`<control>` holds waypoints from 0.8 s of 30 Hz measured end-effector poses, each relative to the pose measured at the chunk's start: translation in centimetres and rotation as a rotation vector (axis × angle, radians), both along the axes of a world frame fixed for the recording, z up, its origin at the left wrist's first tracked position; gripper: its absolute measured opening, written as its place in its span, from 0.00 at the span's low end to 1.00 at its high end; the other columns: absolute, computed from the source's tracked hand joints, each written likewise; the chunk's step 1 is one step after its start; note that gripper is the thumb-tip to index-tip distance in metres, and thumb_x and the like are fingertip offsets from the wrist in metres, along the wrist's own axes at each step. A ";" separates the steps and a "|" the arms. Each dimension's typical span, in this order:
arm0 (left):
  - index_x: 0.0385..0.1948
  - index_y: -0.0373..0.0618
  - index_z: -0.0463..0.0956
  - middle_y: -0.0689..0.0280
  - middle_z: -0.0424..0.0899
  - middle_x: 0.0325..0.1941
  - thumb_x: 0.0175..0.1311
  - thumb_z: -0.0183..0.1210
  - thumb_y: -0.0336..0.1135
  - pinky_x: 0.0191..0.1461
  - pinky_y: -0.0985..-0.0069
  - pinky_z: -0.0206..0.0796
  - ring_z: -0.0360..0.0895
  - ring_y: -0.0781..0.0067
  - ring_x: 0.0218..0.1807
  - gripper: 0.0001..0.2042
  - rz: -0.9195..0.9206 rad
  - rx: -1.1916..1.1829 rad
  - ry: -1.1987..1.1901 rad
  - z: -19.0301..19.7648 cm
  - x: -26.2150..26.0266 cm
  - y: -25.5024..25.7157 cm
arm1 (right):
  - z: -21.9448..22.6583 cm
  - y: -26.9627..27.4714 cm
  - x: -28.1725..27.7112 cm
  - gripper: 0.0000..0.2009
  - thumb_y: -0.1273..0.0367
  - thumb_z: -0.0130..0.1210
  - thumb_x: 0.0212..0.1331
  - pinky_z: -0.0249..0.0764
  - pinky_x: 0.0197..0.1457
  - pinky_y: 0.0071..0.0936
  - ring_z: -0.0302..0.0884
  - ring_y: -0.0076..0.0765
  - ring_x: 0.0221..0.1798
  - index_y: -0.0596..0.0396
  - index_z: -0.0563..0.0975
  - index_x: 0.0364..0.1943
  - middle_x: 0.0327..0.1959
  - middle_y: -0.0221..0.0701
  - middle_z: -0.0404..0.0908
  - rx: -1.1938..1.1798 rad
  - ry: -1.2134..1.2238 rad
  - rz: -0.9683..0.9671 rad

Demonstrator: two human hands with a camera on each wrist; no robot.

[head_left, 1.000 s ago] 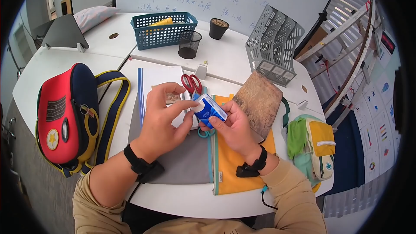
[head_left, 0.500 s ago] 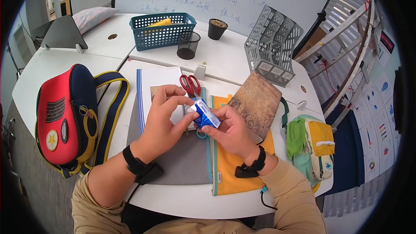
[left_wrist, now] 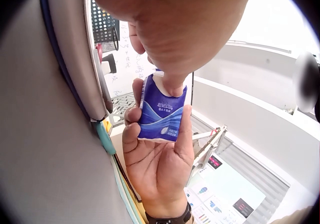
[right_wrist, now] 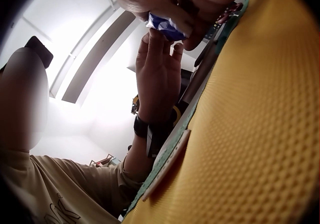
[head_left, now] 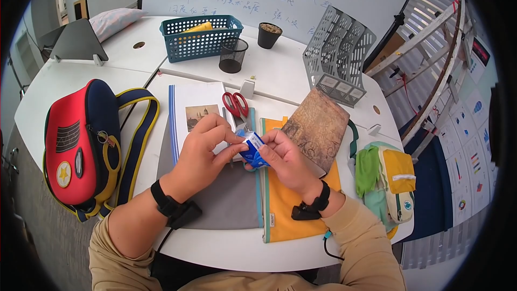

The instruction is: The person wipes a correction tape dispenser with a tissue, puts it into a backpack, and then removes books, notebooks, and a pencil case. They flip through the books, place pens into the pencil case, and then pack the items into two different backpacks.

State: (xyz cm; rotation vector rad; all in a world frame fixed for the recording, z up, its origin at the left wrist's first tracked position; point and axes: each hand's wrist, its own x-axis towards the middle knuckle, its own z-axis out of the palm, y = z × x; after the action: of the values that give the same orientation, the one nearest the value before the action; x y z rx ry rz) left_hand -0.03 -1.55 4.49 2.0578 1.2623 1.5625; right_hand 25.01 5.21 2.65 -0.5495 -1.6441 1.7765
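Observation:
A small blue and white tissue packet [head_left: 254,150] is held between both hands above the pouches. My right hand [head_left: 288,163] grips its right side, thumb on the front; in the left wrist view the fingers of that hand wrap the packet's edges [left_wrist: 162,116]. My left hand [head_left: 202,153] pinches the packet's upper left part with thumb and index finger, over a white area at its top. Behind the hands lie red-handled scissors [head_left: 235,104]. Below are a grey pouch [head_left: 226,199] and an orange pouch [head_left: 293,215]. The right wrist view shows the packet [right_wrist: 167,27] partly covered by fingers.
A red and navy backpack [head_left: 81,145] lies left, a small green and yellow bag [head_left: 383,183] right. Behind stand a teal basket [head_left: 186,53], a mesh cup [head_left: 232,58], a potted plant [head_left: 268,36] and a grey file rack [head_left: 339,48]. A brown patterned book [head_left: 318,129] lies right of the hands.
The packet has been turned and tilted between the hands and has shifted slightly. The left fingers have closed in on its top, and the picture on the paper behind shows more fully.

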 end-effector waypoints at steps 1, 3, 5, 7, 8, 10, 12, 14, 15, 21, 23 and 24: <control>0.39 0.40 0.86 0.61 0.82 0.43 0.65 0.81 0.24 0.52 0.68 0.75 0.82 0.60 0.45 0.10 0.000 0.009 0.003 -0.1 0.0 0.0 | 0.0 0.0 0.0 0.13 0.62 0.58 0.91 0.88 0.63 0.30 0.93 0.31 0.56 0.58 0.75 0.61 0.60 0.39 0.90 -0.003 0.002 -0.012; 0.39 0.39 0.86 0.60 0.82 0.43 0.64 0.81 0.24 0.51 0.68 0.75 0.82 0.60 0.45 0.10 -0.001 0.015 0.006 -0.1 0.0 0.0 | 0.0 -0.1 -0.1 0.12 0.62 0.58 0.91 0.88 0.62 0.30 0.93 0.30 0.55 0.57 0.76 0.56 0.59 0.39 0.90 -0.007 0.007 -0.036; 0.39 0.39 0.86 0.60 0.82 0.43 0.64 0.81 0.23 0.51 0.67 0.76 0.82 0.60 0.45 0.10 -0.002 0.009 0.007 -0.1 0.1 0.0 | -0.3 0.2 0.0 0.11 0.62 0.58 0.91 0.88 0.62 0.30 0.93 0.30 0.55 0.57 0.76 0.55 0.58 0.38 0.91 -0.008 0.041 -0.013; 0.39 0.39 0.85 0.60 0.82 0.43 0.64 0.81 0.23 0.51 0.67 0.76 0.82 0.60 0.45 0.10 -0.003 0.003 -0.002 -0.3 0.2 0.0 | -0.3 0.4 0.2 0.11 0.62 0.58 0.91 0.88 0.62 0.29 0.93 0.30 0.54 0.57 0.77 0.53 0.57 0.37 0.91 0.002 0.052 -0.002; 0.39 0.39 0.85 0.60 0.82 0.43 0.64 0.80 0.22 0.51 0.67 0.76 0.82 0.60 0.45 0.10 -0.004 0.000 -0.006 -0.4 0.2 0.0 | -0.3 0.5 0.4 0.11 0.62 0.58 0.91 0.88 0.63 0.29 0.93 0.30 0.54 0.56 0.77 0.52 0.57 0.37 0.91 0.012 0.046 -0.003; 0.39 0.39 0.85 0.59 0.82 0.43 0.65 0.80 0.22 0.51 0.67 0.77 0.83 0.59 0.45 0.10 0.015 0.014 -0.002 -0.5 0.2 0.1 | -0.2 0.6 0.6 0.11 0.63 0.58 0.91 0.87 0.63 0.29 0.93 0.29 0.55 0.56 0.77 0.50 0.59 0.38 0.91 0.010 0.037 -0.004; 0.39 0.39 0.85 0.59 0.83 0.43 0.64 0.80 0.22 0.52 0.67 0.77 0.84 0.59 0.45 0.10 0.027 0.023 0.005 -0.5 0.2 0.1 | -0.2 0.6 0.6 0.11 0.63 0.58 0.91 0.87 0.64 0.29 0.92 0.28 0.56 0.55 0.77 0.49 0.62 0.39 0.90 -0.002 0.038 -0.020; 0.39 0.39 0.85 0.59 0.83 0.44 0.64 0.81 0.21 0.52 0.67 0.78 0.84 0.60 0.46 0.11 0.031 0.026 0.014 -0.5 0.2 0.1 | -0.3 0.3 0.2 0.10 0.64 0.58 0.91 0.86 0.65 0.29 0.91 0.27 0.58 0.55 0.77 0.49 0.66 0.41 0.88 0.007 0.054 -0.071; 0.39 0.39 0.85 0.60 0.84 0.44 0.64 0.81 0.21 0.52 0.67 0.78 0.85 0.60 0.46 0.11 0.030 0.034 0.016 -0.5 0.1 0.1 | -0.3 0.1 0.0 0.09 0.64 0.58 0.91 0.86 0.66 0.29 0.90 0.26 0.59 0.55 0.77 0.49 0.69 0.42 0.87 0.017 0.065 -0.106; 0.42 0.39 0.88 0.62 0.84 0.44 0.63 0.81 0.20 0.52 0.70 0.81 0.87 0.65 0.46 0.11 0.008 0.042 -0.004 -0.4 -0.1 0.0 | -0.5 0.2 -0.1 0.08 0.65 0.59 0.90 0.82 0.69 0.26 0.85 0.21 0.61 0.55 0.77 0.53 0.74 0.45 0.83 0.068 0.091 -0.100; 0.43 0.39 0.88 0.63 0.83 0.45 0.63 0.80 0.19 0.52 0.71 0.83 0.88 0.67 0.46 0.11 -0.006 0.001 -0.042 -0.3 0.0 -0.1 | -0.4 0.1 -0.1 0.08 0.65 0.58 0.90 0.82 0.68 0.25 0.84 0.20 0.60 0.56 0.78 0.55 0.72 0.42 0.85 0.083 0.080 -0.119; 0.43 0.38 0.88 0.63 0.83 0.45 0.64 0.80 0.19 0.52 0.72 0.83 0.88 0.68 0.47 0.10 -0.005 0.004 -0.029 -0.2 0.0 0.0 | -0.4 0.0 -0.1 0.08 0.65 0.58 0.90 0.81 0.68 0.24 0.84 0.19 0.60 0.57 0.78 0.56 0.71 0.41 0.86 0.091 0.074 -0.129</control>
State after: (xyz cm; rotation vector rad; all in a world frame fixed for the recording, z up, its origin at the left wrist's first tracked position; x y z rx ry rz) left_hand -0.05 -1.60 4.31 2.0315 1.2441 1.5885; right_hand 24.90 5.25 2.25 -0.5293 -1.5935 1.6018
